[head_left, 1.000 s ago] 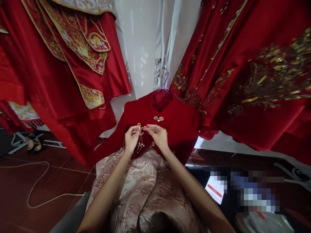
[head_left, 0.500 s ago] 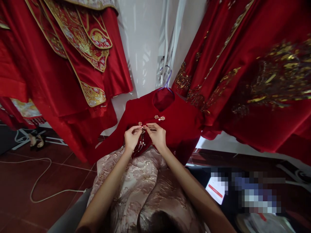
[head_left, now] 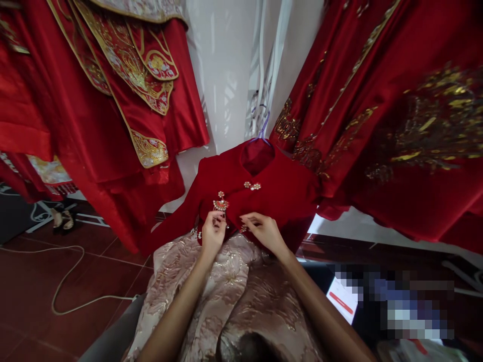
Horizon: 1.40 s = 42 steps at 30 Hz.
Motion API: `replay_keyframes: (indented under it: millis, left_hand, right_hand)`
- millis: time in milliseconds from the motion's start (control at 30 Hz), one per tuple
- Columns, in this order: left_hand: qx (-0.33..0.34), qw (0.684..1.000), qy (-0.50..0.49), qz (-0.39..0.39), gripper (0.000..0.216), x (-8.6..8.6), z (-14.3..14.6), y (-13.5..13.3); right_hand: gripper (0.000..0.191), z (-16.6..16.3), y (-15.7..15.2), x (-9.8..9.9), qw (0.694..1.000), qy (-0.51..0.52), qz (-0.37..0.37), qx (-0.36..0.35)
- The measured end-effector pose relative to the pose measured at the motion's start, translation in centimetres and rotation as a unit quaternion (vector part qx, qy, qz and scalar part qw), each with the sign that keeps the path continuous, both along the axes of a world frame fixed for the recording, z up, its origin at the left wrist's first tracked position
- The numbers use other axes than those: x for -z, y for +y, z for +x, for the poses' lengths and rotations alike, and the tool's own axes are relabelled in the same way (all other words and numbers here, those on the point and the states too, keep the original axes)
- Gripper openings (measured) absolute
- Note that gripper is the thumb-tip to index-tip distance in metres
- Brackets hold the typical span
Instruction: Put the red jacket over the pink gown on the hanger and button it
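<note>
A red velvet top (head_left: 287, 196) hangs by a purple hanger (head_left: 263, 125), its lower part over my lap. On its front is a fan-shaped brooch (head_left: 221, 204) with red and gold stones and hanging beaded tassels. My left hand (head_left: 213, 233) is just below this brooch, fingers curled in on the tassels. At the right, my right hand (head_left: 265, 231) has its fingers stretched toward a small gold ornament (head_left: 244, 228) on the top's edge. Whether they touch it is not clear. A flower-shaped pearl fastener (head_left: 252, 186) sits below the collar.
Embroidered red garments (head_left: 143, 110) hang at the left, and a sequined red garment (head_left: 422, 125) at the right. Pale pink brocade cloth (head_left: 226, 271) covers my lap. A lit phone (head_left: 342, 297) lies at the lower right. A white cable (head_left: 68, 281) runs across the tiled floor.
My hands have come apart and moved down from the brooch, the left to its tassels and the right to the right. The brooch is now uncovered. The view has shifted slightly.
</note>
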State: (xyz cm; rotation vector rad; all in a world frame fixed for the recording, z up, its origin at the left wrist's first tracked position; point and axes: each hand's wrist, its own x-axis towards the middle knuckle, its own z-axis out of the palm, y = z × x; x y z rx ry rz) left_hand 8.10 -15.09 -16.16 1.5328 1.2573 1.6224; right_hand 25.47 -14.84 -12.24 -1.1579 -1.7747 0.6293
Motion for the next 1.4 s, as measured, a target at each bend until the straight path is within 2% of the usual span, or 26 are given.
replay_keyframes:
  millis: [167,433,600,700,833,1033,1133,1233,1333,1400]
  left_hand:
    - [0.015,0.991,0.133,-0.026,0.043,2.2,0.6,-2.6]
    - [-0.047,0.972,0.203,-0.111,0.07,2.0,1.1,-3.7]
    - [-0.059,0.971,0.19,-0.135,0.084,2.6,0.7,-3.6]
    - [-0.063,0.965,0.211,-0.144,0.083,3.0,0.8,-2.7]
    - [-0.126,0.943,0.274,-0.138,0.083,2.6,1.2,-0.8]
    - [-0.159,0.933,0.295,-0.131,0.062,2.4,0.9,0.2]
    - [-0.153,0.952,0.248,-0.097,0.056,2.9,0.3,-0.4]
    - [-0.157,0.972,0.158,-0.074,0.046,3.1,-0.1,-1.1]
    - [-0.167,0.98,0.086,-0.061,0.035,3.2,-0.3,-1.6]
    - [-0.161,0.983,0.079,-0.048,0.027,3.2,-0.4,-1.7]
  right_hand:
    - [0.018,2.3,0.1,0.6,0.997,-0.065,-0.032,-0.014]
    - [0.018,2.3,0.8,1.3,0.993,-0.11,-0.047,-0.021]
    - [0.018,2.3,0.8,1.7,0.991,-0.116,-0.067,-0.017]
    - [0.018,2.3,0.8,1.8,0.991,-0.111,-0.07,-0.026]
    - [0.018,2.4,0.9,2.0,0.992,-0.104,-0.062,-0.033]
    - [0.02,2.0,1.6,3.3,0.996,-0.071,-0.051,-0.008]
    - [0.026,1.5,1.8,4.2,0.997,-0.051,-0.061,0.002]
    - [0.03,0.9,1.8,4.8,0.996,-0.032,-0.085,0.001]
    - [0.026,0.6,1.7,4.9,0.994,-0.044,-0.099,0.008]
    - [0.023,0.5,1.6,4.9,0.993,-0.077,-0.091,0.013]
